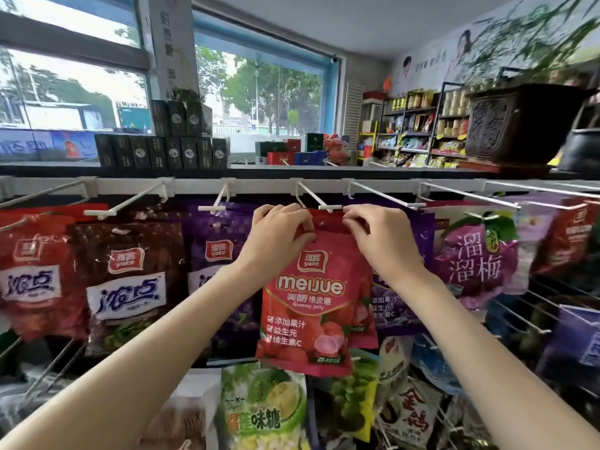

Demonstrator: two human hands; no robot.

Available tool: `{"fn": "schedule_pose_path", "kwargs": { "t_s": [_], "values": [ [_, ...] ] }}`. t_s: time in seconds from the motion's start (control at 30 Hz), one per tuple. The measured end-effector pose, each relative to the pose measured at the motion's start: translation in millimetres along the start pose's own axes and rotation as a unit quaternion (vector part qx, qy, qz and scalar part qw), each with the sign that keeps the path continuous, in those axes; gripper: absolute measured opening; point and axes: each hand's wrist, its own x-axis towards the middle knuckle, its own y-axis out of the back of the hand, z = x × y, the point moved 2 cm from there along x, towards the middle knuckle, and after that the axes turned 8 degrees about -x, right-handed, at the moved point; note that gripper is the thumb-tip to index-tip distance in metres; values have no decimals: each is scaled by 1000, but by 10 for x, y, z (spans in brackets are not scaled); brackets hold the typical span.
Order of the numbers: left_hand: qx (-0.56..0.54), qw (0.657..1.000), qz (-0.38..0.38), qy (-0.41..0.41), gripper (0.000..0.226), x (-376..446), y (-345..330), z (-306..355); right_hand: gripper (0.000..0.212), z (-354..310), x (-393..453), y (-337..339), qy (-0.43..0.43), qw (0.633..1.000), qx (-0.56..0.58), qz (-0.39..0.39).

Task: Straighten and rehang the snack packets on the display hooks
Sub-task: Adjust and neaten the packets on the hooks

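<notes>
Head view, your left hand point(280, 229) and right hand point(373, 229) pinching the red gummy packet point(314, 297) top corners, white hook tip point(330, 207) sitting just above between your grips, purple packets point(216, 254) hanging beside.

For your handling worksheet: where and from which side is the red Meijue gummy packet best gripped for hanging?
Pinch the red Meijue gummy packet at its flat top header, one hand either side of the hang hole, from the front: it hangs upright facing outward, as left hand and right hand show.
</notes>
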Motion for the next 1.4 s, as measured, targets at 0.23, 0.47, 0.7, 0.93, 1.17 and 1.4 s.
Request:
{"fn": "schedule_pose_path", "kwargs": {
  "t_s": [0.23,0.47,0.7,0.93,1.17,1.4],
  "values": [
    [-38,996,33,-70,8,-48,32,144,8,37,-2,208,-9,998,7,-54],
    [-12,996,9,-83,11,-332,-66,97,8,17,-161,160,-36,982,65,-172],
    [1,997,1,-81,22,-563,-183,-21,21,-40,-299,-5,-35,949,80,-301],
    [-32,998,33,-44,12,-551,-217,18,9,-72,-293,-131,-55,967,40,-245],
    [-66,996,26,46,18,-56,-10,121,7,-58,-13,1,-73,987,38,-137],
    [11,998,27,59,25,153,-42,153,8,-16,185,-74,-99,988,77,-95]
  ]
}}
